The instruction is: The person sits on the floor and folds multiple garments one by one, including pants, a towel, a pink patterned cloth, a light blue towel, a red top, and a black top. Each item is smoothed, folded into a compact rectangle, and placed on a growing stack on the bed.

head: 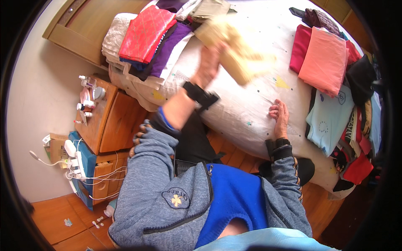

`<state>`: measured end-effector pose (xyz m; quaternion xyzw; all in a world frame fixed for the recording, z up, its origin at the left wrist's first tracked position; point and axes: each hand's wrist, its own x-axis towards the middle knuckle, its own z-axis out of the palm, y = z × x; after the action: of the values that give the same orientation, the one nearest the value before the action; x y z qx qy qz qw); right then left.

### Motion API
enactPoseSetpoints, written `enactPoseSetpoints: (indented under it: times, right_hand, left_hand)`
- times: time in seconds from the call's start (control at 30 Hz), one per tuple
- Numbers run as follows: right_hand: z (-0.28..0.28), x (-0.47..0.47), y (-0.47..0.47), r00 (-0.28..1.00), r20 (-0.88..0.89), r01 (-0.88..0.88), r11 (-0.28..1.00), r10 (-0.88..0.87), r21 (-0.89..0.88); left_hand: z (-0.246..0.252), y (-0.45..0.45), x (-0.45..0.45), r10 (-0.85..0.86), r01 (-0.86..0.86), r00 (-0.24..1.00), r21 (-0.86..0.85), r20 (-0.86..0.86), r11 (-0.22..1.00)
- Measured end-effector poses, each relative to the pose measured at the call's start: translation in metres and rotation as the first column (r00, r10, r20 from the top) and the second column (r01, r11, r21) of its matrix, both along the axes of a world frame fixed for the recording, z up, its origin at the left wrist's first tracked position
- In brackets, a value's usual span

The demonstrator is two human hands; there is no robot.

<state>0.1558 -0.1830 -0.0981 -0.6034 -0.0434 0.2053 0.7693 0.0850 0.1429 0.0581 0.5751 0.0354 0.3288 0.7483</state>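
My left hand (209, 64) grips a pale yellow piece of cloth (240, 67) above the bed, beside the folded clothes at the left. Both the hand and the cloth are blurred, and some of the fingers are hidden. My right hand (280, 116) rests low over the near part of the white patterned bed sheet (232, 106), palm partly turned up, fingers loosely bent and holding nothing. Nearest to it on the right lies a light blue printed garment (329, 117). Each wrist wears a black band.
At the left, folded clothes with a red patterned piece (147, 33) on top adjoin white towels (117, 34). A salmon folded cloth (325, 58) lies on the right among heaped garments. A wooden nightstand (117, 122) bears small bottles; white cables (105, 178) hang beside it.
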Motion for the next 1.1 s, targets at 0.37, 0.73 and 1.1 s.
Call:
enactPoseSetpoints:
  times: [0.37, 0.73, 1.1]
  right_hand:
    - [0.004, -0.005, 0.003, 0.997, 0.076, -0.013, 0.985, 0.027, -0.173]
    - [0.002, -0.002, 0.002, 0.994, 0.095, -0.037, 0.980, 0.056, -0.195]
    - [-0.009, 0.000, 0.003, 0.995, 0.092, -0.022, 0.994, 0.033, -0.111]
  left_hand:
    - [0.055, 0.285, -0.118, 0.578, -0.610, 0.727, 0.038, -0.371, 0.792]
    - [0.023, 0.345, -0.144, 0.898, -0.727, 0.350, 0.527, -0.268, 0.441]
    - [-0.005, 0.288, -0.104, 0.886, 0.184, 0.464, 0.980, -0.020, -0.074]
